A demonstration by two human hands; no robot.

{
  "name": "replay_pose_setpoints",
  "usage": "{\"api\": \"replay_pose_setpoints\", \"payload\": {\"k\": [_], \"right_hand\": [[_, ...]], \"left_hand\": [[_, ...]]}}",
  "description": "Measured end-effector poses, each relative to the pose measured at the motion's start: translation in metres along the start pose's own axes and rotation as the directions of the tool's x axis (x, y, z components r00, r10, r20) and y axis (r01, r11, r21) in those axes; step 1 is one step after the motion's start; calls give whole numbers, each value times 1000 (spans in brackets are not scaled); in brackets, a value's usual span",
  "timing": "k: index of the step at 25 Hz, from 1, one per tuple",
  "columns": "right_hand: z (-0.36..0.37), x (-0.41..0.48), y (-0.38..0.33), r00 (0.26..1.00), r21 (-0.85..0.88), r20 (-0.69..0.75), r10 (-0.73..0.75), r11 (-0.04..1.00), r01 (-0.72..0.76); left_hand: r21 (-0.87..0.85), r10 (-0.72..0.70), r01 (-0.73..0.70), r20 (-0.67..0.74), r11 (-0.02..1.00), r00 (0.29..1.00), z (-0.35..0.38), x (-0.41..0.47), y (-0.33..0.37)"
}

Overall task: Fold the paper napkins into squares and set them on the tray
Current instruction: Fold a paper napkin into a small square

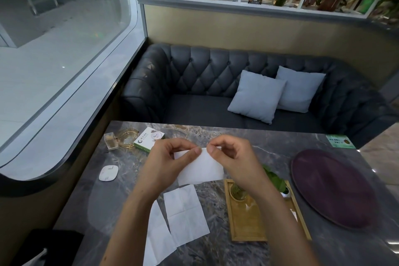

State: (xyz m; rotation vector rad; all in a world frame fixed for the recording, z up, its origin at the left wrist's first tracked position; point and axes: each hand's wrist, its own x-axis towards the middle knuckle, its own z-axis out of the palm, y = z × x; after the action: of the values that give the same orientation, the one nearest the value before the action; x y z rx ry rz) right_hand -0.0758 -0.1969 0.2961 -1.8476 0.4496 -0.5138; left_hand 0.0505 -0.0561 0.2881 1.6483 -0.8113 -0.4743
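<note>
L hand (166,157) + R hand (233,157) pinch napkin (200,168) top edge, 12 o'c | thin, limp, tears easy | grip corners | tray (332,188) 3 o'c

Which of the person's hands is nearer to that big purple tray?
Right. The right hand pinches the napkin on the side toward the purple tray; the left hand holds its other end, farther away.

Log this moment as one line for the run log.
stage: folding | both hands, left hand and right hand, pinch white paper napkin | two unfolded napkins on table | round purple tray empty
</note>
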Motion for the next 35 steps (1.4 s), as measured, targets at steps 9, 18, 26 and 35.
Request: {"api": "replay_pose_setpoints", "payload": {"k": [9,18,26,35], "right_hand": [[-12,2,4,997,19,-72,20,1000,-19],[-22,2,10,995,68,-83,59,996,-54],[-25,1,13,997,1,-75,25,1000,-25],[-24,-6,21,995,85,-46,88,993,-83]], "left_hand": [[-147,-64,58,-33,987,997,-8,0,-6],[-154,-50,43,-44,987,998,-12,3,-10],[-147,-30,32,10,989,999,-8,4,-11],[-257,-103,131,120,958,987,16,5,-17]]}}
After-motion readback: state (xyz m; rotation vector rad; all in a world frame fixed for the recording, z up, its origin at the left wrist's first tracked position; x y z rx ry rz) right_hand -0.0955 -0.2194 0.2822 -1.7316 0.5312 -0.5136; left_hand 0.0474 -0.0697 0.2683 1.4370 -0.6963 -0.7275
